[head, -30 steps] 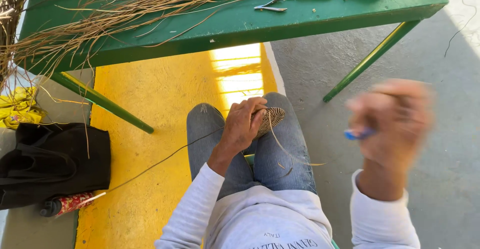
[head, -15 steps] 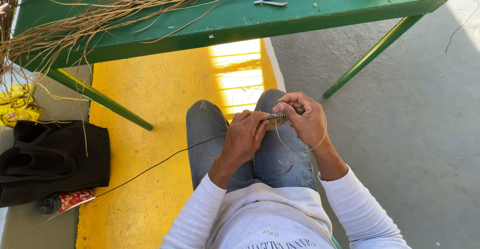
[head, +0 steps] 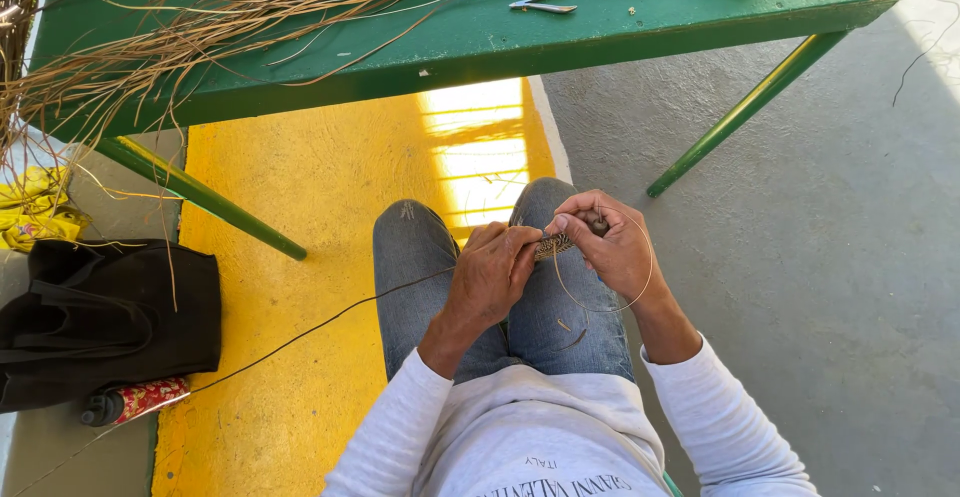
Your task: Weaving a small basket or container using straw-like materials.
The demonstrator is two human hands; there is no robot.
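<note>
Both hands, left (head: 495,272) and right (head: 610,247), pinch a short brown woven straw bundle (head: 552,246) (lying crosswise, slightly tilted) between them.

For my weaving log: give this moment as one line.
left hand: grips woven coil | right hand: pinches coil, fibre strand looped | green table: straw, knife untouched

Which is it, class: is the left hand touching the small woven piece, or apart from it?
Touching: the head view shows the left hand pinching the woven piece.
</note>
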